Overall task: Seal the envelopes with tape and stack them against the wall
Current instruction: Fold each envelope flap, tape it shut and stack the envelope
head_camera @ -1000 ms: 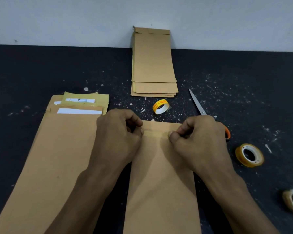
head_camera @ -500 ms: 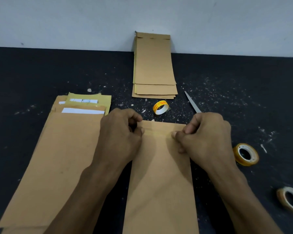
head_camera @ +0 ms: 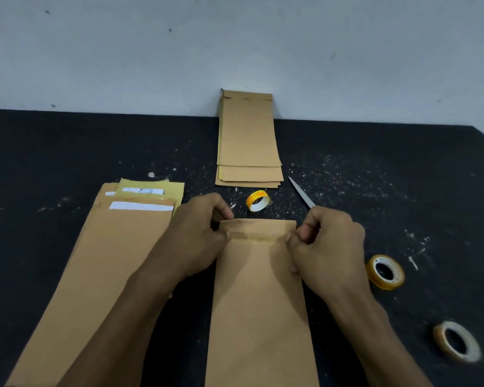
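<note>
A brown envelope [head_camera: 260, 297] lies lengthwise on the black table in front of me, its flap folded down with a strip of clear tape [head_camera: 256, 237] across the seam. My left hand [head_camera: 199, 233] has curled fingers and presses its thumb on the tape's left end at the envelope's edge. My right hand [head_camera: 326, 244], also curled, presses the tape's right end at the other edge. A stack of sealed envelopes [head_camera: 248, 141] leans against the wall behind. A pile of unsealed envelopes [head_camera: 106, 255] with white strips showing lies to the left.
A small yellow tape roll [head_camera: 258, 201] lies just beyond the envelope. Scissors [head_camera: 302, 196] poke out behind my right hand. Two more tape rolls sit at the right, one yellow [head_camera: 385, 272], one pale [head_camera: 456, 344]. The dark table [head_camera: 67, 152] is flecked with white specks.
Both hands have slid apart along the tape toward the envelope's side edges, the right one furthest. The camera has tilted up, showing more wall.
</note>
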`<state>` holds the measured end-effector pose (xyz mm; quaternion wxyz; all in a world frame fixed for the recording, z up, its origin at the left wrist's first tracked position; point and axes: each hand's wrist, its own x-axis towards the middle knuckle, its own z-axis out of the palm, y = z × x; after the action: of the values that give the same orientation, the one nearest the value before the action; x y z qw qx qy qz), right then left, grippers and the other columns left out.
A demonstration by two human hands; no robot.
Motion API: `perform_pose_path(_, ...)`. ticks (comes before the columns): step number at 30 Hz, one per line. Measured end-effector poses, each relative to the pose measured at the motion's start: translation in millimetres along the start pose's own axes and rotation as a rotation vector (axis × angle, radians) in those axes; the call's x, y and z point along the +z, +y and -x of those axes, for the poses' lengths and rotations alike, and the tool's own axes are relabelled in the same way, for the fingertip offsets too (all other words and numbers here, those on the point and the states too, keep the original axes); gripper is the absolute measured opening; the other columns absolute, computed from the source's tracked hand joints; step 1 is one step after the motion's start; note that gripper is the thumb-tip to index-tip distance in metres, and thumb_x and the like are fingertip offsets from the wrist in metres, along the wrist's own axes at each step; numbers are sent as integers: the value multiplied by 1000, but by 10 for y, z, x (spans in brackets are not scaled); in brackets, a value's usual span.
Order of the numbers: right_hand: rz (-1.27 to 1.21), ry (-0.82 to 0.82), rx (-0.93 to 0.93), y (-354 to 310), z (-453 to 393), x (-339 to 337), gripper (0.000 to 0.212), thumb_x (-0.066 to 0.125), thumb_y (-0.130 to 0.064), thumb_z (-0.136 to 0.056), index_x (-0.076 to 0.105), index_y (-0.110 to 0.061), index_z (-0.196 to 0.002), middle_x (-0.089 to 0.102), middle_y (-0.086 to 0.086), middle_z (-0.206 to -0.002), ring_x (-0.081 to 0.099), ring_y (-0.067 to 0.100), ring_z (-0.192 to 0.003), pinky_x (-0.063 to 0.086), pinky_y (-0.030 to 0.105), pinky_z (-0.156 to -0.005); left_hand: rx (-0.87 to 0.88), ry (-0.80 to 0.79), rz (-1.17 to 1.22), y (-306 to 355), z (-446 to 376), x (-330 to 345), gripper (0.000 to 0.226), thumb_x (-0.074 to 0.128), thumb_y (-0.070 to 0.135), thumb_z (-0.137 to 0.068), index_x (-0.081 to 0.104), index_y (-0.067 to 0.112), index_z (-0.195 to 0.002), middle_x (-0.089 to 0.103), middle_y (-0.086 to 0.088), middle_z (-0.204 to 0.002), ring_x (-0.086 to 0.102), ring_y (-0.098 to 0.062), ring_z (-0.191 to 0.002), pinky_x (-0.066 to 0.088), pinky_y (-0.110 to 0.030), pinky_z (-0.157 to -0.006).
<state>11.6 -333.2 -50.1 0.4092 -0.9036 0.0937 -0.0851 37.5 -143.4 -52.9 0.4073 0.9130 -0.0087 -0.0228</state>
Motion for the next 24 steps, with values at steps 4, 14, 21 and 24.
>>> perform_pose_path(4, -121, 77, -30, -14, 1, -51, 22, 80, -17, -77, 60, -21, -69, 63, -6, -62, 58, 5, -61, 42, 13, -55, 9, -75, 338, 15, 58, -151, 22, 65, -5, -88, 65, 16, -92, 66, 2, -67, 53, -2, -55, 41, -14, -52)
perform_pose_path(14, -594, -333, 165, -148, -70, -145, 24, 77, -8, -84, 70, -19, -104, 69, 7, -69, 57, 9, -52, 37, 16, -40, 97, 86, 771, 226, -212, -698, 21, 58, -8, -91, 67, 5, -104, 53, -5, -60, 41, -11, -51, 36, -23, -42)
perform_pose_path(21, -651, -418, 181, -234, -363, -162, 19, 68, -14, -91, 77, -12, -74, 59, 13, -60, 47, 19, -47, 34, 25, -38, 78, 105, 767, 336, -453, -784, 16, 59, 8, -94, 69, 11, -106, 59, 2, -62, 46, -13, -54, 39, -26, -47)
perform_pose_path(24, -719, -351, 206, -315, -591, -157, 23, 66, -12, -92, 77, -10, -72, 62, 14, -64, 47, 21, -53, 32, 24, -37, 55, 45, 655, 374, -565, -714, 13, 61, 17, -94, 71, 15, -103, 64, 7, -63, 53, -8, -54, 43, -19, -49)
